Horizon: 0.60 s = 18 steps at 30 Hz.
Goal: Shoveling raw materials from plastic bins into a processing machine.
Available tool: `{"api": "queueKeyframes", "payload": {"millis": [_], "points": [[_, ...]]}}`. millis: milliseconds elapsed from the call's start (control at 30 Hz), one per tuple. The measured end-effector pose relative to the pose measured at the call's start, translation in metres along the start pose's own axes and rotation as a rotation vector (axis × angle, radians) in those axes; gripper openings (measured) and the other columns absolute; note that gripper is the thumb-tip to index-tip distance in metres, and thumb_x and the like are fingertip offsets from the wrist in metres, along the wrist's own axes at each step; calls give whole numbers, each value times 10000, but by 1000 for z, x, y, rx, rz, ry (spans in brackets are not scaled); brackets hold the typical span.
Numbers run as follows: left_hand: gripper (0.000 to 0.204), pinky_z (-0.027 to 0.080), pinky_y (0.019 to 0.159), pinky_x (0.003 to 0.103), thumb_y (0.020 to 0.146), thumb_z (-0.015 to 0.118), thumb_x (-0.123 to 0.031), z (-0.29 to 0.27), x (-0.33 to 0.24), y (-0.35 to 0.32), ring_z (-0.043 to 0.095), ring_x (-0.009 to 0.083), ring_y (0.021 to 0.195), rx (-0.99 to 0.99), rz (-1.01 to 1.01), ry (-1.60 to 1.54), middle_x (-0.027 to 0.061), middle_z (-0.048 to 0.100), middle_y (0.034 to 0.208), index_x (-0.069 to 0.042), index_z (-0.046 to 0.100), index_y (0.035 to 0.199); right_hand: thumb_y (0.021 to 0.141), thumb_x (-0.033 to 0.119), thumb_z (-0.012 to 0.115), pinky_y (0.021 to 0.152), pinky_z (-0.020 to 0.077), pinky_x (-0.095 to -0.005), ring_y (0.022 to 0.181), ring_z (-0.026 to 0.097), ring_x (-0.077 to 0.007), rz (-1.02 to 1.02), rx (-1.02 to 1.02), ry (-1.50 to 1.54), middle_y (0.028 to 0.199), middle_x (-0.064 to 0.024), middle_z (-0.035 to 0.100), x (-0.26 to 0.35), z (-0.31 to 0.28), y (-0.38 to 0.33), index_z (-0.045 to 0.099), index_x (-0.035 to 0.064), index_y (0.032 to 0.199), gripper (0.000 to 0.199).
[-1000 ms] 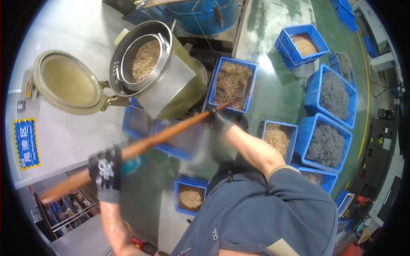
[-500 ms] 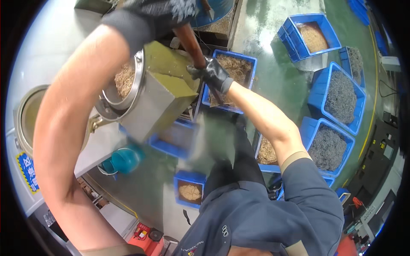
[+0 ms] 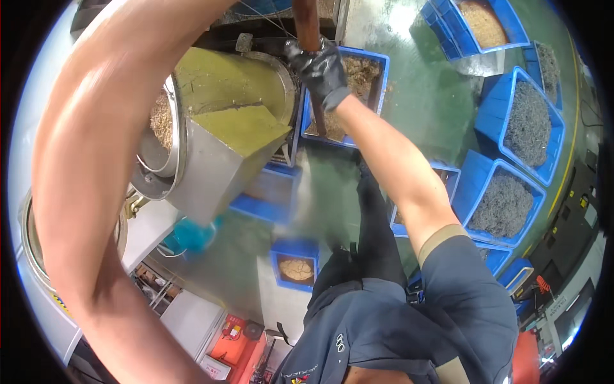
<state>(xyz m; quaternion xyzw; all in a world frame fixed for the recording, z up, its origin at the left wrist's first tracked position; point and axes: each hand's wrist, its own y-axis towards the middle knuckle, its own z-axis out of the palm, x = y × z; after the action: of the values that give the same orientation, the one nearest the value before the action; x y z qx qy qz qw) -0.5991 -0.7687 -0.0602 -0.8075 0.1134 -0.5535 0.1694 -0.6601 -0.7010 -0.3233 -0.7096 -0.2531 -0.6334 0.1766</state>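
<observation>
My right hand [image 3: 320,72], in a wet black glove, is closed around a long reddish-brown wooden handle [image 3: 306,27]. The handle slants down into a blue bin [image 3: 383,83] with damp brown clumps [image 3: 362,72] inside. What sits at its lower end is hard to make out. My left forearm [image 3: 83,147] sweeps up past the top edge, so the left hand is out of sight. Between the arms stands a metal drum machine [image 3: 246,80] with an olive-stained top. Brown flakes [image 3: 162,121] fill its round opening.
Blue bins [image 3: 555,150] of grey shavings stand at the right, and another bin [image 3: 441,29] of tan material is farther back. A small blue bin [image 3: 294,248] is near my legs. A teal bucket [image 3: 192,235] and red equipment [image 3: 236,345] are at lower left.
My left hand has gone out of view past the top edge. My right hand is higher in the picture, still around the handle, which stands more upright. The whole view has shifted somewhat.
</observation>
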Motion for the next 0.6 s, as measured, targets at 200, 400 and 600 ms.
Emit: {"api": "queueKeyframes", "payload": {"millis": [200,400,600], "points": [[333,483,897,334,902,522,-87,-7,-55,-265,611,193,951,-485,87,-725,93,640,1026,-107,530,1235,783,185,629,769,514,-426,887,625,-360,-52,42,334,963,-174,638,-35,20,-112,622,104,1070,298],[247,452,729,388,857,526,-131,-67,-121,-289,580,220,830,-29,-32,-287,96,569,854,-60,567,1090,664,176,784,777,506,-454,895,608,-399,-267,194,142,925,-191,631,14,54,-224,599,42,985,395],[154,464,724,425,806,516,-133,-102,-199,-398,597,275,771,-202,-266,-461,135,573,760,-23,590,884,655,175,772,803,492,-450,941,595,-391,-253,276,-78,950,-190,630,17,53,-309,607,50,992,395]]}}
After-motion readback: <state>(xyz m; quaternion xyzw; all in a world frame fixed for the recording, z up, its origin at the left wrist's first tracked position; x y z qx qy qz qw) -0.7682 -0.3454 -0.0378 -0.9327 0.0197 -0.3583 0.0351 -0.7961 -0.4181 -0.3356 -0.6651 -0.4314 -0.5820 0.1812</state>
